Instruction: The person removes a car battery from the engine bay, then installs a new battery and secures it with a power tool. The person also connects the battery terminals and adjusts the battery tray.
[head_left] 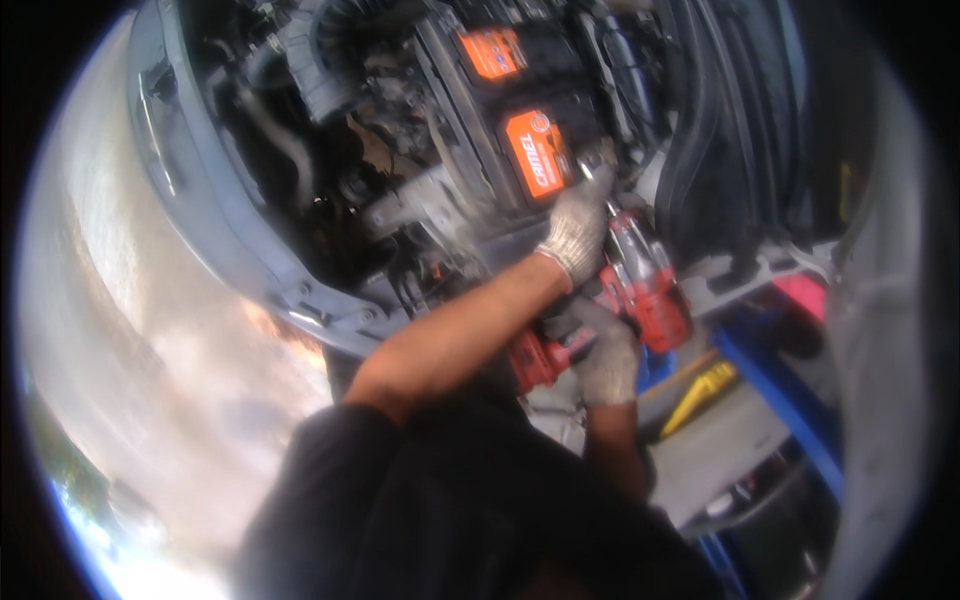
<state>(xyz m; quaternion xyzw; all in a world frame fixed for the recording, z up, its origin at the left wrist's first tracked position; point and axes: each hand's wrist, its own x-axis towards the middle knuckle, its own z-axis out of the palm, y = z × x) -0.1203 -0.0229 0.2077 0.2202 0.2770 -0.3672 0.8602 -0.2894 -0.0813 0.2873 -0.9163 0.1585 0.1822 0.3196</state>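
My right hand [610, 362], in a pale knit glove, is wrapped around the handle of a red and grey cordless impact wrench [650, 300]. Its red battery pack [537, 360] sticks out to the left, below my left forearm. From the wrench's nose a thin metal extension bar [612, 207] points up toward the near right corner of a black car battery [573, 118] with an orange label. There my gloved left hand [580, 232] closes its fingers around the bar. Blur and the fingers hide the bar's far end and what it meets.
Around the battery lies an open engine bay with hoses [285, 140] and brackets [425, 205]. A grey-blue body edge [240, 235] curves along the left. Black trim [735, 130] stands on the right. Below right are a blue bar [780, 400] and a yellow piece [697, 398].
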